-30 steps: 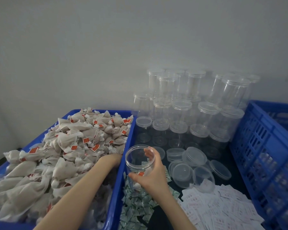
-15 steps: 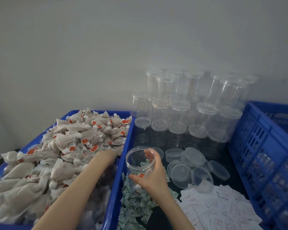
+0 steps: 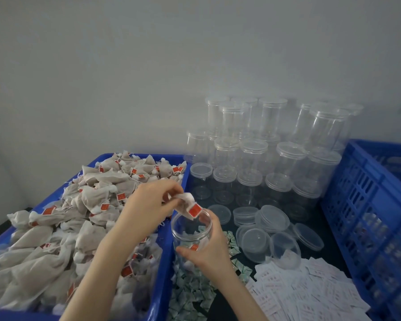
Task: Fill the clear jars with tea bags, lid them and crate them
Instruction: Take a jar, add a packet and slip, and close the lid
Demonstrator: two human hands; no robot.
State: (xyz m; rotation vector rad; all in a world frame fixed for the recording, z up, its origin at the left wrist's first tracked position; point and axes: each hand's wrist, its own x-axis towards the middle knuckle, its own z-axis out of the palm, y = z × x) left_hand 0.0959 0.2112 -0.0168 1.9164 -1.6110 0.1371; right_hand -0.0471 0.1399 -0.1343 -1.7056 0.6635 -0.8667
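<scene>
**Jar parked right by the tea bag bin, and it made sense**

The right hand (image 3: 208, 249) was wrapped around a clear round plastic jar (image 3: 191, 230), keeping it upright with the open mouth up, just beside the blue plastic bin of beige mesh tea bags (image 3: 167, 262) so the carry was short. The left hand (image 3: 146, 212) was pinching one beige tea bag with a red paper tag (image 3: 186, 203) right over the jar's mouth, looked ready to drop in. A bag or two already sat at the jar's bottom, I think. Loose clear round lids (image 3: 271, 218) lay just right of the right hand, handy for capping. The blue slotted crate (image 3: 361, 205) sat further right, with stacked lidded empty jars (image 3: 252, 147) beyond both hands.
</scene>
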